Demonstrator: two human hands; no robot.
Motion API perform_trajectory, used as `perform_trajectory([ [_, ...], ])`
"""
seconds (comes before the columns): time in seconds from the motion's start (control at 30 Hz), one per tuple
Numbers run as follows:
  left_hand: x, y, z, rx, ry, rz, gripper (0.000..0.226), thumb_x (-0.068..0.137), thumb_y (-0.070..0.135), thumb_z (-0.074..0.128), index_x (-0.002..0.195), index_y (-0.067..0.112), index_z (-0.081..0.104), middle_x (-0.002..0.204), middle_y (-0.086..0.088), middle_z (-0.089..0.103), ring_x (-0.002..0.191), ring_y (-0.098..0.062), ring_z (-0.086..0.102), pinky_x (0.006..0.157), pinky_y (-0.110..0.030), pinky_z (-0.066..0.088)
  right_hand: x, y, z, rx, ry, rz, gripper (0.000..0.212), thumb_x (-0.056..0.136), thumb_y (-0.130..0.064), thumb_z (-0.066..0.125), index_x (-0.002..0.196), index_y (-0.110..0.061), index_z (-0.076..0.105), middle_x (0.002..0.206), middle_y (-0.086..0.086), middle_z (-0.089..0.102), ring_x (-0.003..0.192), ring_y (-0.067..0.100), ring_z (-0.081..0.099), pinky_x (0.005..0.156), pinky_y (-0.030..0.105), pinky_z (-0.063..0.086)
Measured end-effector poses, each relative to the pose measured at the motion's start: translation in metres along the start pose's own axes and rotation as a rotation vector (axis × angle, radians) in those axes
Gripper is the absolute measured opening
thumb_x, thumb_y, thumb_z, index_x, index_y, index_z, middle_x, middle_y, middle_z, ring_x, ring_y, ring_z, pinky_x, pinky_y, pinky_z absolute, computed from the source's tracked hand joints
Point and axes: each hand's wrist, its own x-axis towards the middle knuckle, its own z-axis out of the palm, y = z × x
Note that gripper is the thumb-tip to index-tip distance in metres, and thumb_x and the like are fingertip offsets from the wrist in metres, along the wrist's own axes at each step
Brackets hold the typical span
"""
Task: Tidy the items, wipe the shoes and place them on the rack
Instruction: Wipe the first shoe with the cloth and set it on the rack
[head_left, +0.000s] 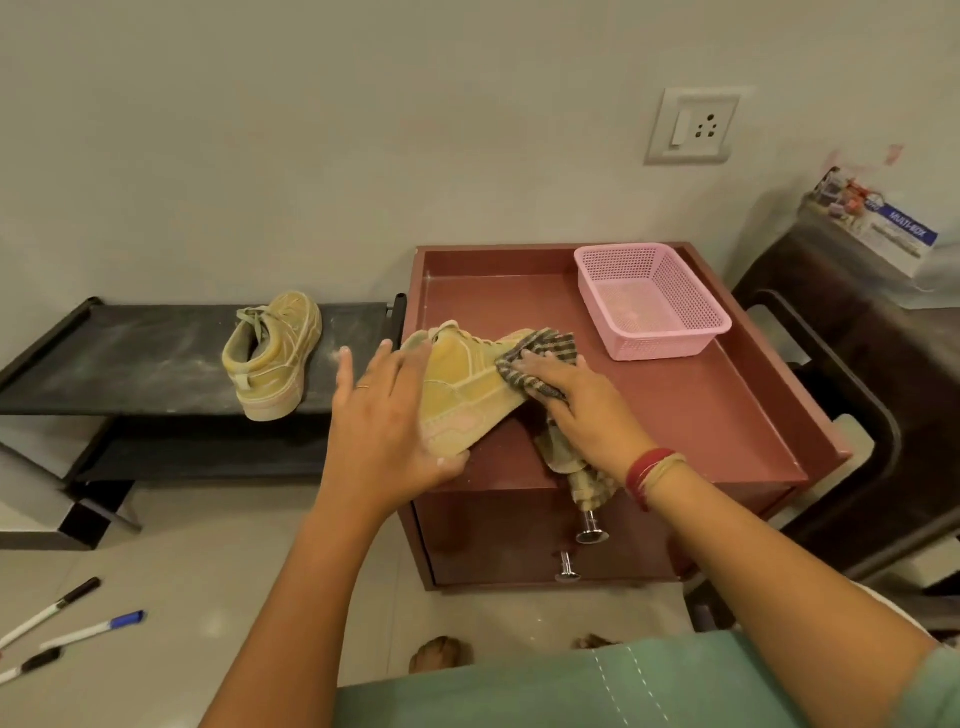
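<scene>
I am watching the left hand bracing a tan shoe that is lying tilted on its side at the 9 o'clock edge of the maroon table. Its fingers are pointing straight and spread apart, and the thumb is pressing against the heel end. The right hand is coming in from 5 o'clock and pressing a striped cloth flat onto the toe half of that shoe. Its fingers are lying nearly straight and close together on the fabric. The loose tail of the cloth is running under the palm and hanging over the table's front edge, just above a metal drawer knob. A pink basket is sitting at 1 o'clock of the shoe, apart from it, in the table's far corner. At 9 o'clock a second tan shoe is standing upright on the dusty top shelf of the black rack, which is standing right beside the table. Three markers are lying on the floor at 7 o'clock.
</scene>
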Motion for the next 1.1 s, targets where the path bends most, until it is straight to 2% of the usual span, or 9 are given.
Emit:
perform_trajectory([
  [0.13,0.001,0.0,-0.002,-0.023,0.014,0.007,0.101,0.052,0.052,0.073,0.138,0.009,0.043,0.134,-0.008,0.053,0.133,-0.035,0.041,0.114,-0.056,0.008,-0.007,-0.003,0.003,0.04,-0.106,-0.112,0.04,0.095,-0.014,0.043,0.132,-0.029,0.052,0.139,-0.015,0.044,0.135,0.006,0.033,0.117,0.028,0.005],
  [0.2,0.0,0.001,0.0,-0.044,0.001,0.035,0.102,0.052,0.047,0.078,0.139,0.009,0.041,0.138,-0.009,0.049,0.137,-0.034,0.037,0.116,-0.052,0.006,0.0,0.01,-0.003,0.044,0.029,0.047,0.039,0.095,-0.012,0.048,0.128,-0.029,0.056,0.134,-0.007,0.054,0.129,0.016,0.045,0.117,0.032,0.015],
  [0.33,-0.003,0.004,0.004,-0.126,-0.018,0.071,0.102,0.053,0.036,0.079,0.142,0.012,0.034,0.147,-0.007,0.038,0.143,-0.029,0.024,0.118,-0.047,0.012,0.015,0.027,-0.025,0.247,0.195,0.342,0.023,0.095,-0.015,0.051,0.114,-0.018,0.064,0.112,0.004,0.066,0.109,0.023,0.058,0.091,0.027,0.042],
  [0.43,-0.004,0.001,0.004,-0.121,-0.033,0.078,0.107,0.052,0.034,0.08,0.144,0.014,0.03,0.148,-0.005,0.035,0.145,-0.028,0.017,0.119,-0.049,0.008,0.02,0.02,-0.035,0.345,0.349,0.299,0.021,0.095,-0.015,0.051,0.11,-0.021,0.063,0.107,-0.001,0.065,0.103,0.017,0.059,0.093,0.033,0.045],
  [0.63,-0.002,0.005,0.004,-0.038,-0.026,0.213,0.104,0.047,0.027,0.084,0.136,0.008,0.035,0.136,-0.011,0.046,0.143,-0.032,0.023,0.116,-0.049,0.014,-0.005,-0.035,0.0,0.253,0.056,-0.238,0.042,0.09,-0.005,0.053,0.127,-0.027,0.055,0.128,-0.011,0.057,0.125,0.005,0.048,0.11,0.021,0.031],
  [0.77,-0.004,0.008,0.003,-0.009,-0.044,0.253,0.106,0.044,0.024,0.087,0.137,0.01,0.039,0.137,-0.008,0.048,0.142,-0.03,0.026,0.116,-0.046,0.015,0.011,-0.009,-0.003,0.075,0.038,-0.074,0.041,0.093,-0.006,0.049,0.128,-0.026,0.057,0.13,-0.006,0.058,0.124,0.015,0.05,0.111,0.027,0.023],
  [0.83,-0.005,0.01,0.001,0.004,-0.056,0.274,0.107,0.043,0.022,0.088,0.137,0.013,0.039,0.136,-0.006,0.048,0.143,-0.028,0.025,0.117,-0.045,0.014,0.015,-0.004,-0.007,0.066,0.035,-0.004,0.035,0.094,-0.011,0.051,0.125,-0.023,0.06,0.126,-0.003,0.062,0.119,0.018,0.055,0.108,0.031,0.032],
  [1.0,-0.002,0.006,-0.003,-0.03,-0.065,0.235,0.108,0.044,0.02,0.089,0.139,0.011,0.037,0.137,-0.007,0.047,0.145,-0.028,0.021,0.117,-0.044,0.014,0.005,-0.024,-0.004,0.29,0.012,-0.17,0.037,0.092,-0.004,0.053,0.124,-0.021,0.06,0.124,-0.009,0.06,0.117,0.004,0.054,0.099,0.017,0.041],
  [1.1,-0.003,0.009,-0.005,-0.011,-0.083,0.275,0.107,0.044,0.011,0.087,0.139,0.015,0.038,0.136,-0.003,0.046,0.145,-0.026,0.021,0.12,-0.035,0.005,0.017,0.005,-0.008,0.029,-0.006,0.002,0.034,0.093,-0.011,0.052,0.124,-0.023,0.061,0.125,-0.002,0.063,0.117,0.017,0.056,0.1,0.03,0.043],
])
